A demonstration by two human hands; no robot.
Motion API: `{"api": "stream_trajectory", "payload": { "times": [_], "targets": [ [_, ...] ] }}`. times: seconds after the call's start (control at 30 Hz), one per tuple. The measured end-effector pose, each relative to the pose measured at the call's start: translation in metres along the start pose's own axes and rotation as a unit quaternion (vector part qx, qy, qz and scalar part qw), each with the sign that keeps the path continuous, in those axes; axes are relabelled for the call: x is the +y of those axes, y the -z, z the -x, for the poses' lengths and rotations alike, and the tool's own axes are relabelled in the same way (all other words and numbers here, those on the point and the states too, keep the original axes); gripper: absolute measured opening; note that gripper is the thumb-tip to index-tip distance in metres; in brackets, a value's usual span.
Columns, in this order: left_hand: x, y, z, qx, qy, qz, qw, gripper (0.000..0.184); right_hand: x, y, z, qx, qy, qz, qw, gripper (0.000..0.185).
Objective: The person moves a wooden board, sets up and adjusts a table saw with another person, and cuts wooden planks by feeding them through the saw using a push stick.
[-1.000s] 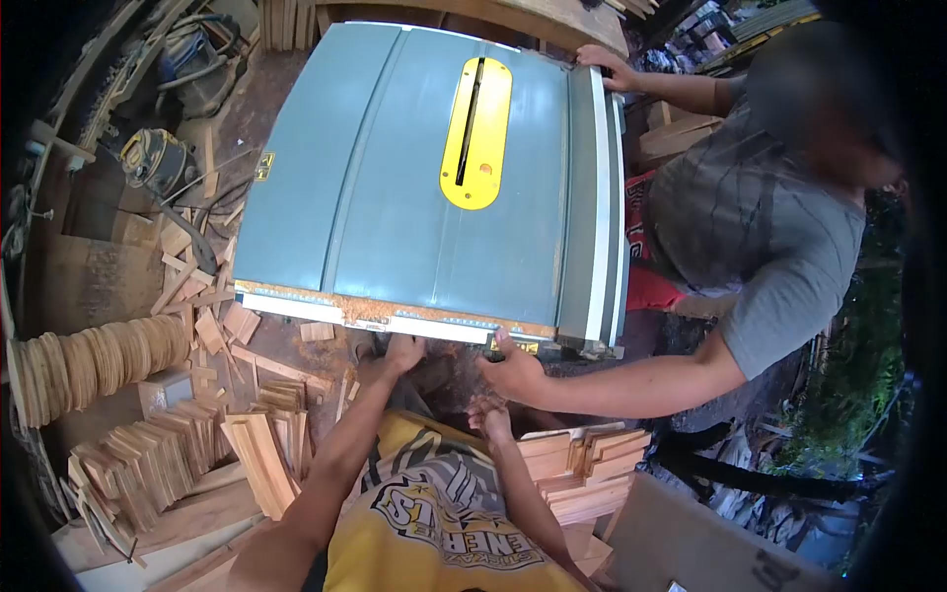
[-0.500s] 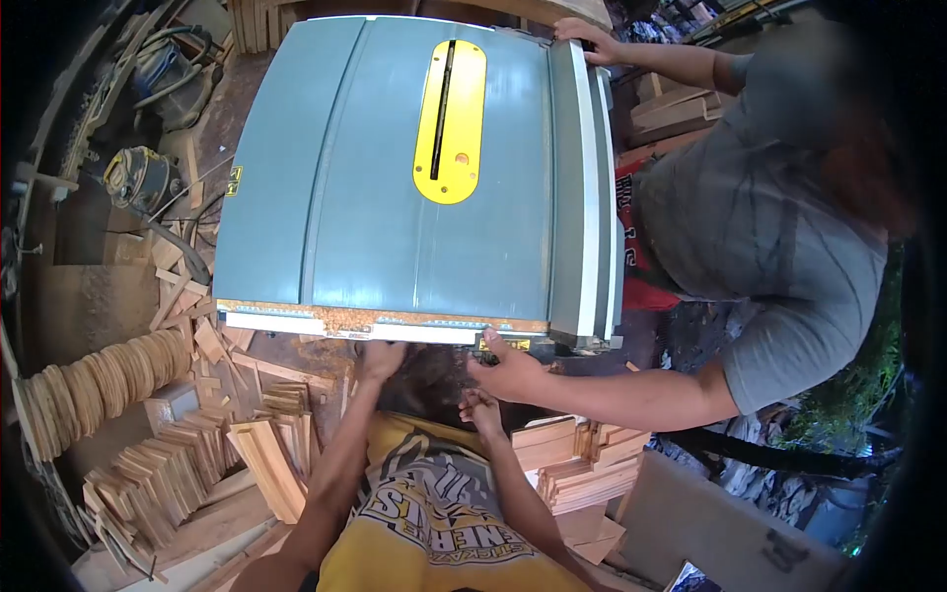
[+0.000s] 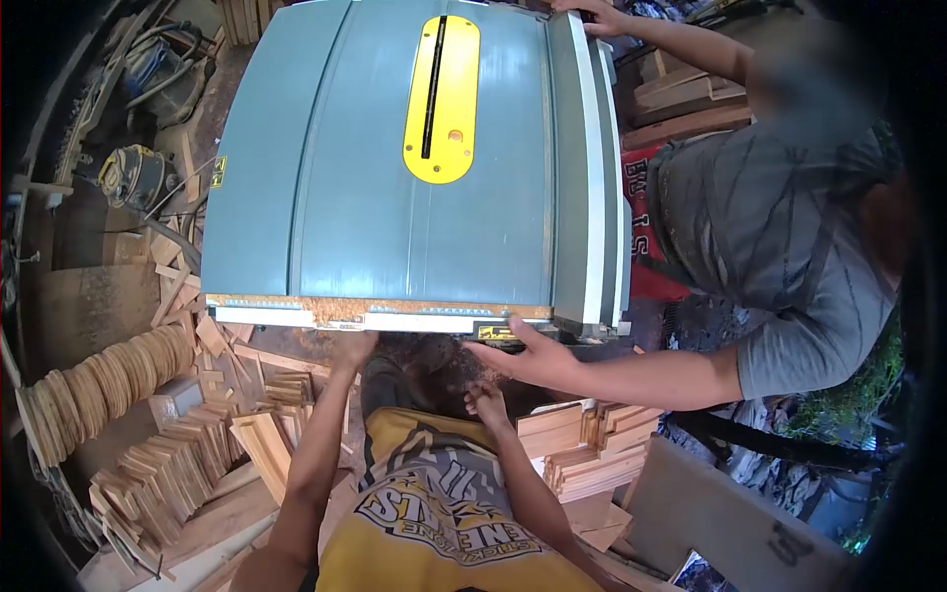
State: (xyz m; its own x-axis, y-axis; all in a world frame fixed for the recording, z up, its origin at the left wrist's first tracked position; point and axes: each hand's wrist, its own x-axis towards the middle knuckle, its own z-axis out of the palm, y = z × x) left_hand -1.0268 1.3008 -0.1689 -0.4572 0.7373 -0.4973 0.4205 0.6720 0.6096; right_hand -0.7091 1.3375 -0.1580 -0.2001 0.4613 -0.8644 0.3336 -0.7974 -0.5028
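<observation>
A blue-grey table saw with a yellow slotted insert fills the upper middle. My left hand is at the underside of its front rail, its fingers hidden beneath. Just below the saw and apart from it, my right hand is closed, and what it holds, if anything, is too small to name. A co-worker at the right has one hand at the front rail and the other on the far end of the saw's fence.
Stacked wood pieces lie at the lower right, beside a leaning board. Round wooden discs, cut wood and a shop vacuum stand at the left. Offcuts litter the floor.
The saw sits higher and farther left in view. The co-worker's near hand has shifted slightly, its fingers now straighter at the rail. My left hand has moved left along with the saw.
</observation>
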Motion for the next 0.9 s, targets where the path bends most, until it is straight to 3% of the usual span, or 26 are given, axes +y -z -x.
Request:
{"api": "stream_trajectory", "payload": {
  "times": [0.07,0.13,0.23,0.27,0.33,0.4,0.43,0.5,0.53,0.67,0.73,0.83,0.9],
  "targets": [
    [-0.059,-0.051,-0.035,-0.062,-0.028,-0.019,0.998,0.039,-0.003,-0.002,-0.006,0.016,0.019,0.02,1.0,0.019],
    [-0.062,-0.09,-0.063,-0.071,-0.033,-0.185,0.98,0.042,-0.007,-0.003,-0.01,0.029,0.047,0.017,0.998,0.02],
    [0.049,-0.051,-0.015,0.012,-0.013,-0.061,0.998,0.041,-0.006,-0.001,-0.006,0.041,0.069,-0.013,0.997,0.02],
    [0.033,-0.061,-0.023,0.024,-0.014,-0.056,0.998,0.041,-0.006,0.001,-0.004,0.041,0.064,-0.019,0.997,0.02],
    [-0.006,-0.056,-0.022,-0.009,0.056,0.09,0.994,0.042,0.004,-0.002,-0.007,0.042,0.056,-0.029,0.997,0.019],
    [-0.02,-0.049,-0.024,-0.03,0.071,0.054,0.996,0.042,0.005,-0.003,-0.006,0.025,0.026,-0.013,0.999,0.019],
    [-0.015,-0.052,-0.029,-0.038,0.048,-0.054,0.997,0.042,0.01,-0.003,-0.012,0.007,0.022,-0.013,1.0,0.02],
    [-0.019,-0.068,-0.028,0.018,0.004,-0.149,0.989,0.043,0.003,-0.008,-0.012,0.024,0.042,-0.01,0.999,0.019],
    [-0.024,-0.084,-0.033,0.084,-0.025,-0.136,0.987,0.043,-0.002,-0.011,-0.01,0.032,0.065,-0.006,0.997,0.018],
    [0.064,-0.026,0.003,0.069,0.109,-0.025,0.991,0.037,-0.016,-0.004,-0.001,0.082,0.123,-0.056,0.988,0.016],
    [0.031,0.004,0.009,0.061,0.12,0.11,0.985,0.034,-0.001,0.0,0.002,0.105,0.143,-0.128,0.976,0.014],
    [0.022,0.006,-0.002,0.097,0.03,-0.094,0.99,0.031,0.027,0.008,0.004,0.128,0.109,-0.136,0.976,0.014],
    [-0.036,-0.058,-0.058,-0.015,0.113,-0.035,0.993,0.027,0.046,0.015,0.007,0.146,0.117,-0.083,0.979,0.014]
  ]
}}
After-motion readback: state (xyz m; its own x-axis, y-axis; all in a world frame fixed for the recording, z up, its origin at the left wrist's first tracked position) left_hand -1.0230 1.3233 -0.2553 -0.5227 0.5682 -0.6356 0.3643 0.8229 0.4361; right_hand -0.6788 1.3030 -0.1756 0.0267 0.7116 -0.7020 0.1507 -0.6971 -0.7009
